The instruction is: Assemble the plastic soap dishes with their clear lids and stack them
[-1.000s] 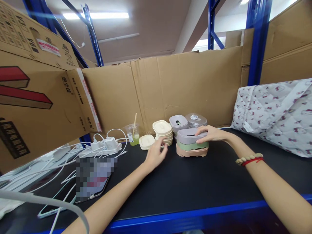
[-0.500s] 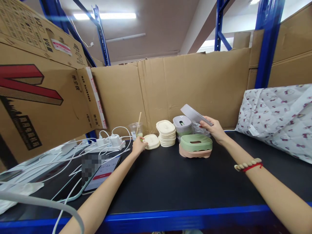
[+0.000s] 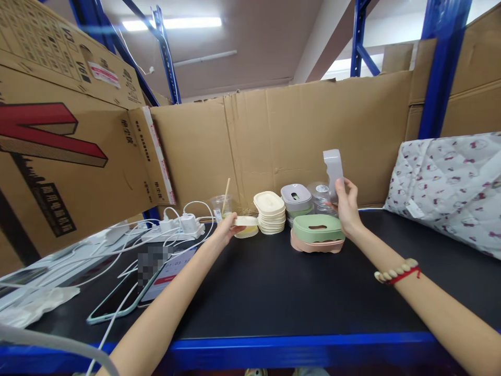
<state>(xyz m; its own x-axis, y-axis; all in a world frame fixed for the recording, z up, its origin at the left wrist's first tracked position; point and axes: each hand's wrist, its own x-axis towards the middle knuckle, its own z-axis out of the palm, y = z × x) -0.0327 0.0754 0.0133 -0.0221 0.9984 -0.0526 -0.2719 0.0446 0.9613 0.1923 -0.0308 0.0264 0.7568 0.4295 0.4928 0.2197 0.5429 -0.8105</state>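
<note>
My left hand (image 3: 227,228) is closed on the edge of a cream lid (image 3: 246,221), tilted up over a yellowish piece (image 3: 247,233) on the table. To its right rises a stack of cream lids (image 3: 270,213). My right hand (image 3: 348,208) grips a lilac cover (image 3: 333,166) with a wavy edge, held upright above the table. Below and left of that hand, a green slotted cover (image 3: 318,227) rests on a pink one (image 3: 317,245). Behind them stands a stack topped by a lilac slotted cover (image 3: 296,195), beside clear plastic pieces (image 3: 321,193).
A clear cup (image 3: 217,208) with a stick stands behind my left hand. Left of it lie a power strip (image 3: 176,230), tangled white cables and phones (image 3: 117,300). Cardboard (image 3: 313,125) walls the back. A patterned quilted bag (image 3: 450,188) sits at the right.
My left hand has lifted the cream lid's edge, showing a yellowish piece below. My right hand has turned the lilac cover from slanted to upright and shifted slightly right.
</note>
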